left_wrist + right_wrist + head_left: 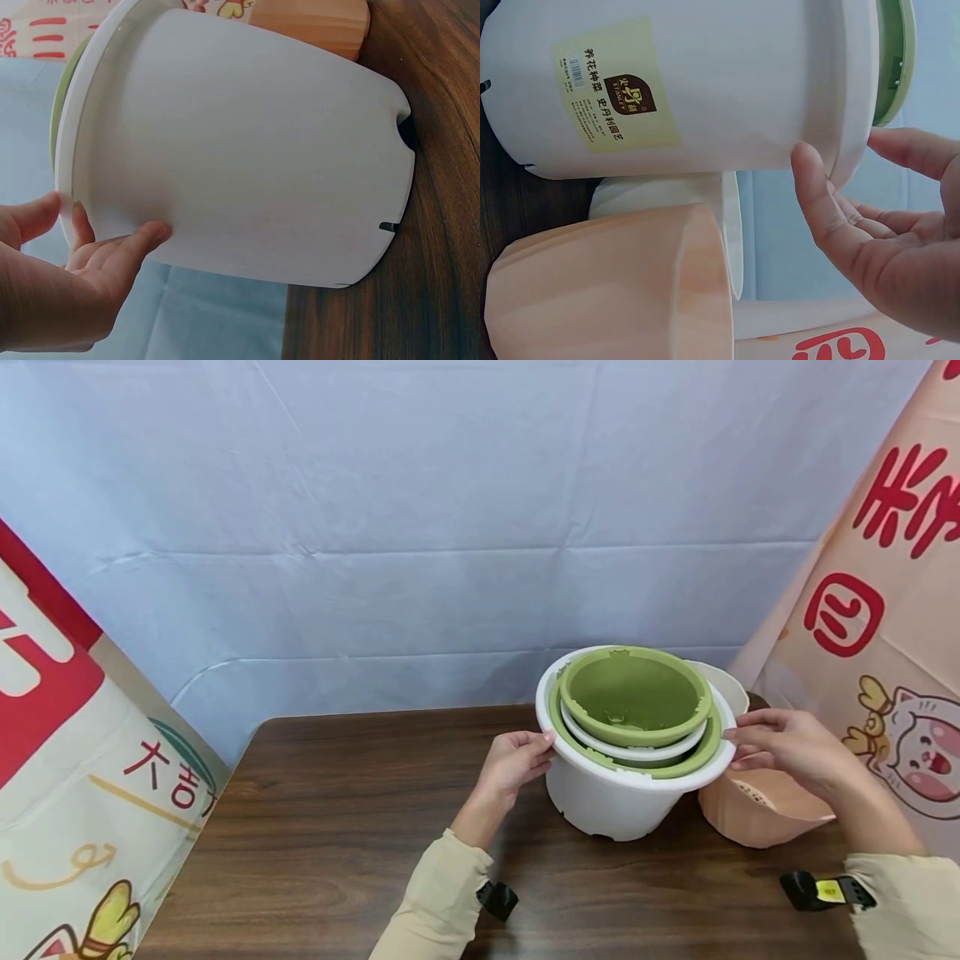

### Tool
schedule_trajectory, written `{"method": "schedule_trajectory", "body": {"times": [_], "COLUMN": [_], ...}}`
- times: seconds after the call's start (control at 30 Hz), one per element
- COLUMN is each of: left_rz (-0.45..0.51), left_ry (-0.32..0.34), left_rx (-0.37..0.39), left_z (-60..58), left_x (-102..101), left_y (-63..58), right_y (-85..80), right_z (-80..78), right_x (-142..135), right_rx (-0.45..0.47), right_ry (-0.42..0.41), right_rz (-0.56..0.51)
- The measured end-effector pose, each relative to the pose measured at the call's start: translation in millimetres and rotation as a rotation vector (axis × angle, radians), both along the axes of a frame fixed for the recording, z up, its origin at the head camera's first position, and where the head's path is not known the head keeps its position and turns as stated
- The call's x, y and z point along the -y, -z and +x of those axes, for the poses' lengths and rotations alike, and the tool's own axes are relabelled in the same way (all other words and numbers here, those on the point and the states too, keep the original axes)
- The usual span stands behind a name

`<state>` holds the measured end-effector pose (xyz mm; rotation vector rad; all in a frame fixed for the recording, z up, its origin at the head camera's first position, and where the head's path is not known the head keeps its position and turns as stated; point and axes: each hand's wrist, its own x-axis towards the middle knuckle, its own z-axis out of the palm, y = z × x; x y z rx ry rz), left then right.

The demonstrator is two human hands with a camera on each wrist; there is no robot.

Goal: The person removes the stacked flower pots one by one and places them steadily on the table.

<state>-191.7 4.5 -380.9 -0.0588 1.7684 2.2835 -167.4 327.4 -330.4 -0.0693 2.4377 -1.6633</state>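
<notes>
Nearest, the left sleeve [438,902] is cut off by the bottom edge and the right sleeve [903,897] runs out at the corner; each has a black strap [497,900] by it. The left hand [512,764] pinches the near-left rim of the big white pot [607,802], thumb on top, fingers beneath. The right hand [795,747] grips the opposite rim likewise; some of its fingers are hidden behind others.

The pot is at the right part of the tabletop [360,827]; whether its base sits quite flat is hard to tell. Nested in it, a larger green pot [678,768] and a smaller white pot [660,753] show only as bands under the top green pot [637,693]. A label [619,86] on the big pot appears only in the right wrist view, its small print unreadable.

Beside it, a peach pot [753,817] is partly covered by the right hand and forearm. Behind, a cream pot [723,681] is mostly hidden. Farthest hangs a pale blue cloth [375,527].
</notes>
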Motion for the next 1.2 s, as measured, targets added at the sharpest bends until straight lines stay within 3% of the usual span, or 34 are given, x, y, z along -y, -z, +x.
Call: {"method": "schedule_trajectory", "body": {"times": [0.73, 1.2], "left_rz": [-0.017, -0.006], "left_ry": [0.027, 0.007], "left_rx": [0.006, 0.003], "left_z": [4.3, 3.0], "left_x": [2.4, 5.8], "left_y": [-0.8, -0.5], "right_y": [1.9, 1.8], "right_z": [-2.0, -2.6], "right_x": [2.3, 2.1], "right_rx": [0.001, 0.018], "right_ry": [0.003, -0.002], "right_rz": [-0.006, -0.012]}}
